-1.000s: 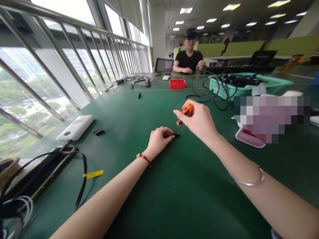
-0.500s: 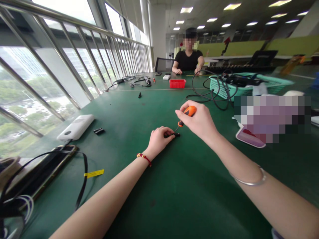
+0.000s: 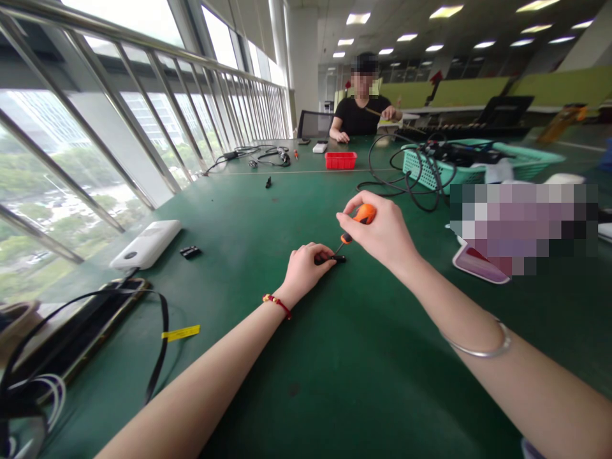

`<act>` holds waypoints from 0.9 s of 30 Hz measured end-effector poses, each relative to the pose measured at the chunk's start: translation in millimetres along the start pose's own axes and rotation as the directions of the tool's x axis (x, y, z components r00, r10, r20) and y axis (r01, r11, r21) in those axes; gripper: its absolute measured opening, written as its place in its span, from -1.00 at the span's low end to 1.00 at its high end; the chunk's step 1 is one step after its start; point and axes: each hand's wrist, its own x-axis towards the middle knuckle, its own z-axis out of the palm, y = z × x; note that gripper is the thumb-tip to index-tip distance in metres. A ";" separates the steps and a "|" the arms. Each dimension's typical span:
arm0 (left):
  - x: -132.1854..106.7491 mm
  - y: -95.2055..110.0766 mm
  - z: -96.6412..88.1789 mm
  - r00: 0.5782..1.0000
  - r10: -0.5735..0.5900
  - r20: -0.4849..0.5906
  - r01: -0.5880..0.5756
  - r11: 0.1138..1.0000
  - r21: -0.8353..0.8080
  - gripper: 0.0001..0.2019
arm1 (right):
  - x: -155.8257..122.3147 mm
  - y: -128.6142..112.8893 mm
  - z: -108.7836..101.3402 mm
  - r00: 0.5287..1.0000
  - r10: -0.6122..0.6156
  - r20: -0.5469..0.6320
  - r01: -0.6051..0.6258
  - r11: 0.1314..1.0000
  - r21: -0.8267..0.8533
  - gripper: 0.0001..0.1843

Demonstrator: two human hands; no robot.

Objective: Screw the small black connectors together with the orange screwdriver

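Beyond the right hand (image 3: 382,236), a teal basket (image 3: 466,175) holds tangled black cables (image 3: 454,153).

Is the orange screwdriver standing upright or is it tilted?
Tilted: the screwdriver in the right hand leans, its tip down-left at the small black part.

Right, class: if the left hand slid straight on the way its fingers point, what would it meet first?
The left hand would first meet the black part it touches, with the screwdriver tip on it, held by the right hand. Depth beyond that is unclear.
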 end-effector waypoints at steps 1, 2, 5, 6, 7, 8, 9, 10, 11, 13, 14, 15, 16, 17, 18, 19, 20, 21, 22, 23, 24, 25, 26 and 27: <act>0.0 0.2 -0.1 1.000 0.000 0.000 0.000 1.000 0.002 -0.92 | 0.3 0.1 -0.2 1.000 -0.015 0.000 0.015 1.000 0.021 -0.82; 0.0 0.4 -0.3 1.000 0.000 0.000 0.000 1.000 0.004 -0.92 | 0.6 0.0 -0.6 1.000 -0.031 -0.004 0.031 0.999 0.034 -0.80; 0.0 0.8 -0.6 1.000 0.000 -0.001 0.000 1.000 0.008 -0.92 | 0.6 -1.3 -1.9 0.999 -0.048 -0.018 0.049 0.999 0.011 -0.69; 0.0 0.7 -0.6 1.000 -0.002 -0.001 0.002 1.000 0.007 -0.92 | 0.3 -1.8 -2.1 0.999 -0.038 -0.028 0.038 0.999 -0.022 -0.68; 0.0 0.6 -0.6 1.000 -0.003 -0.001 0.003 1.000 0.006 -0.92 | 0.0 -2.1 -2.1 0.999 -0.023 -0.042 0.021 0.998 -0.059 -0.66; 0.0 0.4 -0.5 1.000 -0.002 -0.001 0.002 1.000 0.004 -0.92 | -0.2 -2.1 -2.0 0.999 -0.008 -0.054 0.003 0.996 -0.094 -0.65; 0.0 0.2 -0.4 1.000 0.000 -0.001 0.000 1.000 0.002 -0.92 | -0.3 -1.9 -1.6 0.998 0.005 -0.058 -0.012 0.993 -0.118 -0.63; 0.0 0.0 -0.4 1.000 0.002 0.000 -0.002 1.000 0.001 -0.91 | -0.3 -1.4 -1.1 0.998 0.013 -0.055 -0.020 0.992 -0.126 -0.62; 0.0 -0.1 -0.3 1.000 0.003 0.002 -0.003 1.000 0.001 -0.91 | 0.0 -0.6 -0.5 0.999 0.020 -0.043 -0.025 0.992 -0.120 -0.62; -0.1 0.0 -0.4 1.000 0.002 0.005 -0.002 1.000 0.002 -0.91 | 1.0 1.2 0.6 1.000 0.025 -0.019 -0.026 0.996 -0.083 -0.66; -0.2 0.2 -0.6 1.000 0.001 0.007 -0.001 1.000 0.002 -0.91 | 1.7 2.1 0.9 1.000 0.021 -0.017 -0.022 0.998 -0.062 -0.71; -0.3 0.4 -0.8 1.000 -0.001 0.008 0.001 1.000 0.002 -0.91 | 2.3 2.9 1.2 1.000 0.015 -0.022 -0.016 0.999 -0.042 -0.76; -0.4 0.7 -1.0 1.000 -0.002 0.008 0.002 1.000 0.001 -0.91 | 2.9 3.4 1.2 1.000 0.005 -0.027 -0.006 1.000 -0.022 -0.79; -0.5 0.9 -1.1 1.000 -0.004 0.007 0.004 1.000 0.001 -0.91 | 3.3 3.7 1.1 1.000 -0.006 -0.029 0.006 1.000 -0.005 -0.76; -0.5 0.9 -1.1 1.000 -0.005 0.006 0.005 1.000 0.002 -0.91 | 3.4 3.7 0.9 0.999 -0.017 -0.028 0.017 1.000 0.006 -0.72; -0.5 0.8 -1.1 1.000 -0.005 0.006 0.005 1.000 0.004 -0.92 | 3.4 3.3 0.6 0.999 -0.024 -0.025 0.024 1.000 0.007 -0.68; -0.5 0.6 -1.0 1.000 -0.003 0.003 0.003 1.000 0.005 -0.92 | 3.1 2.8 0.3 0.999 -0.026 -0.026 0.026 1.000 -0.005 -0.66; -0.4 0.4 -0.9 1.000 -0.002 0.001 0.002 1.000 0.006 -0.92 | 2.6 2.0 0.0 0.999 -0.026 -0.032 0.025 0.999 -0.028 -0.66; -0.3 0.2 -0.7 1.000 -0.001 0.000 0.001 1.000 0.006 -0.92 | 2.0 1.2 -0.3 0.999 -0.022 -0.044 0.020 0.998 -0.057 -0.66; -0.3 0.0 -0.6 1.000 0.000 0.001 0.000 1.000 0.004 -0.92 | 1.4 0.4 -0.6 0.998 -0.015 -0.062 0.009 0.996 -0.088 -0.64; -0.2 0.0 -0.5 1.000 0.000 0.001 0.000 1.000 0.003 -0.92 | 0.8 -0.2 -0.8 0.997 -0.007 -0.078 -0.002 0.993 -0.115 -0.63; -0.2 0.1 -0.5 1.000 -0.001 0.003 0.001 1.000 0.000 -0.92 | 0.3 -0.6 -0.9 0.996 -0.003 -0.087 -0.009 0.991 -0.135 -0.63; -0.2 0.3 -0.6 1.000 -0.003 0.003 0.003 1.000 -0.002 -0.92 | -0.1 -0.7 -0.9 0.996 -0.004 -0.088 -0.009 0.989 -0.147 -0.65; -0.2 0.6 -0.7 1.000 -0.004 0.004 0.004 1.000 -0.004 -0.92 | -0.4 -0.7 -0.9 0.997 -0.009 -0.081 -0.003 0.988 -0.154 -0.68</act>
